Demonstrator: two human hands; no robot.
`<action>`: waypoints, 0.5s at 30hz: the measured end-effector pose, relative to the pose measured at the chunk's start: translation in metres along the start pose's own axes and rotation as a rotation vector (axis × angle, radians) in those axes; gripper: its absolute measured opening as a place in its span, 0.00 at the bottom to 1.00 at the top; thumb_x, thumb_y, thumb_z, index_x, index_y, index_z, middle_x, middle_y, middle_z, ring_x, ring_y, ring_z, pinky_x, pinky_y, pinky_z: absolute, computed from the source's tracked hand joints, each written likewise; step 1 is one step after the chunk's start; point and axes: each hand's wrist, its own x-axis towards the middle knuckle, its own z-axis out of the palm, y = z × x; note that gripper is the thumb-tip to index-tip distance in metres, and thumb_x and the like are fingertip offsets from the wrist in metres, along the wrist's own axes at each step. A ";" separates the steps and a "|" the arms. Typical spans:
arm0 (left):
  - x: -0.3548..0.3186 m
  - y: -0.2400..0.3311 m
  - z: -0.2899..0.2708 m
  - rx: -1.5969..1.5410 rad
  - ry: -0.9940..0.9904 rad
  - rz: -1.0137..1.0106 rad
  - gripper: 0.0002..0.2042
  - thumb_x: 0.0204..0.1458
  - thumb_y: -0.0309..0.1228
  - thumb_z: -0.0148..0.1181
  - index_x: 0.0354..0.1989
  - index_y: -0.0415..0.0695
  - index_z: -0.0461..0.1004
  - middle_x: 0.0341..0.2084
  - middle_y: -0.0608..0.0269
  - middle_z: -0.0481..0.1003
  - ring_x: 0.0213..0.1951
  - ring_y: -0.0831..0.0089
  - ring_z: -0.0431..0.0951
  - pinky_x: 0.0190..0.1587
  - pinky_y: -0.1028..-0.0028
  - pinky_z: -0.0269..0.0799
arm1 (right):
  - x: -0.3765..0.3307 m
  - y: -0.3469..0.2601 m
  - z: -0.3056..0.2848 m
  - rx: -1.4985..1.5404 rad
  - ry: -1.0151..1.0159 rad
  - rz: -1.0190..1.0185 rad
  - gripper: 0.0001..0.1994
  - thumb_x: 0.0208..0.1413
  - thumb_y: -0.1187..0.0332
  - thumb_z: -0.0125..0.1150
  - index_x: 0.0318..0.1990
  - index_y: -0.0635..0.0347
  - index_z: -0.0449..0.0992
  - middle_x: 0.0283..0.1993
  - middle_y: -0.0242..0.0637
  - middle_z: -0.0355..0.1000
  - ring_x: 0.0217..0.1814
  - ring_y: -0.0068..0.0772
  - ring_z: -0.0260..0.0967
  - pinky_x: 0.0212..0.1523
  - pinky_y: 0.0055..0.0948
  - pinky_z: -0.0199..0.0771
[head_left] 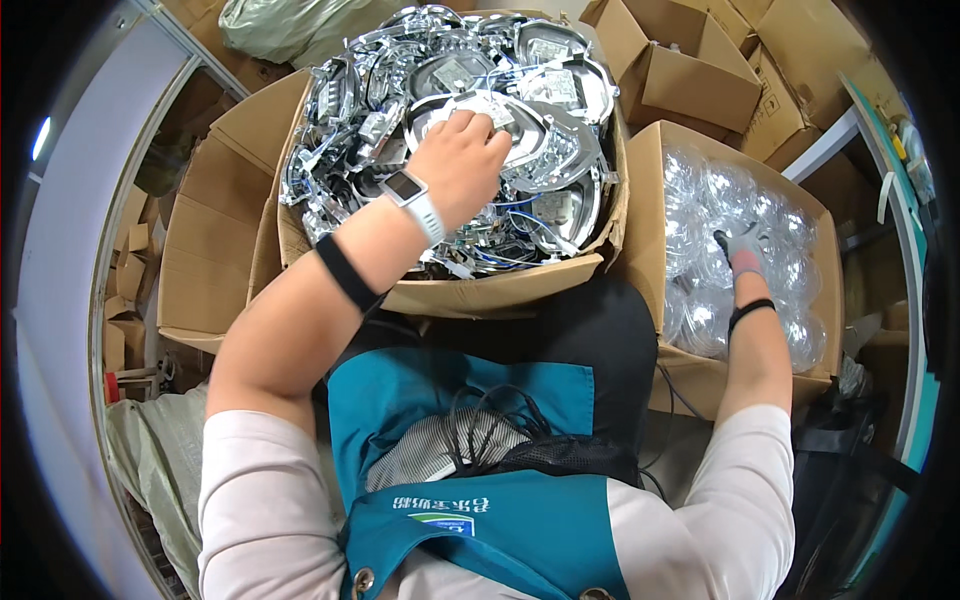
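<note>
Shiny reflector dish [500, 135] atop tangled metal parts in centre-frame carton [480, 290], pinched by left hand [458, 165]; gloved right hand [742, 252], grip unclear, among clear domes [720, 215] at right; likely snagging on blue wires [520, 205] if lifted.

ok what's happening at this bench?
A seated person in a teal apron works between two cartons. The left hand reaches into the cardboard box of shiny silver metal parts with wires, fingers on a top piece. The gloved right hand is down in the second carton of clear plastic domes. Whether either hand has closed on anything is unclear.
</note>
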 end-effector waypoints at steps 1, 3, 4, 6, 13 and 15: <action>0.005 -0.002 0.006 0.012 0.073 -0.002 0.16 0.39 0.32 0.69 0.36 0.42 0.73 0.38 0.59 0.72 0.47 0.60 0.71 0.49 0.64 0.69 | -0.006 0.005 -0.008 0.014 0.006 -0.038 0.58 0.35 0.40 0.74 0.72 0.51 0.46 0.73 0.56 0.43 0.75 0.55 0.43 0.71 0.48 0.47; 0.008 -0.010 0.011 -0.020 0.139 -0.028 0.10 0.40 0.28 0.67 0.30 0.42 0.75 0.36 0.58 0.72 0.45 0.58 0.72 0.48 0.63 0.70 | -0.027 0.017 -0.035 0.421 0.204 -0.012 0.55 0.38 0.43 0.73 0.71 0.53 0.47 0.72 0.53 0.45 0.73 0.56 0.46 0.70 0.47 0.52; 0.005 -0.014 0.008 -0.069 0.134 -0.061 0.07 0.40 0.27 0.66 0.28 0.42 0.75 0.35 0.58 0.72 0.44 0.56 0.72 0.47 0.62 0.70 | -0.047 0.021 -0.054 0.521 0.298 -0.151 0.53 0.40 0.45 0.73 0.71 0.53 0.48 0.71 0.52 0.47 0.73 0.54 0.47 0.69 0.46 0.53; -0.011 -0.017 -0.011 -0.191 0.371 -0.040 0.07 0.42 0.26 0.65 0.29 0.40 0.73 0.38 0.52 0.72 0.43 0.54 0.71 0.47 0.62 0.69 | -0.101 0.017 -0.094 0.762 0.376 -0.483 0.50 0.43 0.51 0.73 0.71 0.54 0.48 0.70 0.48 0.50 0.72 0.50 0.49 0.68 0.44 0.55; -0.074 0.040 -0.119 -1.676 0.264 -0.454 0.09 0.56 0.31 0.59 0.37 0.37 0.71 0.39 0.63 0.71 0.39 0.75 0.68 0.45 0.77 0.65 | -0.335 -0.074 -0.172 0.809 0.461 -1.530 0.47 0.35 0.64 0.75 0.66 0.64 0.55 0.69 0.57 0.46 0.67 0.58 0.55 0.59 0.47 0.67; -0.105 0.058 -0.131 -2.033 0.201 -0.432 0.20 0.57 0.39 0.59 0.48 0.34 0.68 0.47 0.59 0.71 0.46 0.73 0.71 0.51 0.75 0.66 | -0.370 -0.090 -0.173 0.949 0.489 -1.655 0.50 0.32 0.56 0.77 0.66 0.62 0.57 0.68 0.56 0.50 0.71 0.68 0.45 0.65 0.53 0.58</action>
